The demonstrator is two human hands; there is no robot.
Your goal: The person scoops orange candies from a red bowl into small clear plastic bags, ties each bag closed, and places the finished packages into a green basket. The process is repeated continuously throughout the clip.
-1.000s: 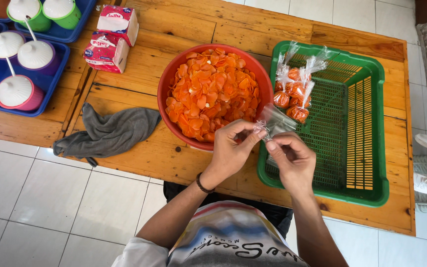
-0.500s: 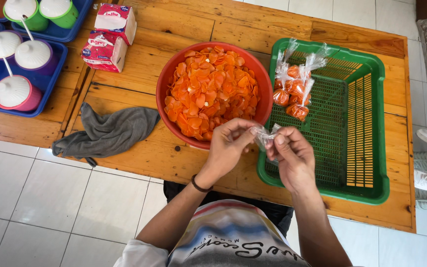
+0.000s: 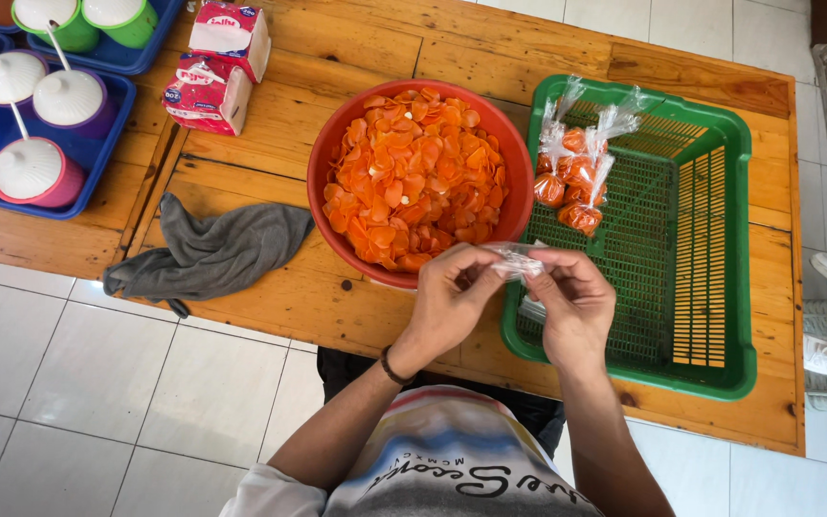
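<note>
I am seeing both hands pinching a small clear plastic bag [image 3: 517, 259] over the near rim of the red bowl [image 3: 329, 153] of orange chips [image 3: 415, 177]. The left hand [image 3: 447, 302] is gripping its left end, its grip closed; the right hand [image 3: 574, 304] is gripping the right end. Filled packets [image 3: 571, 172] are lying in the green basket [image 3: 729, 249] on the wooden worktop [image 3: 270, 287].
</note>
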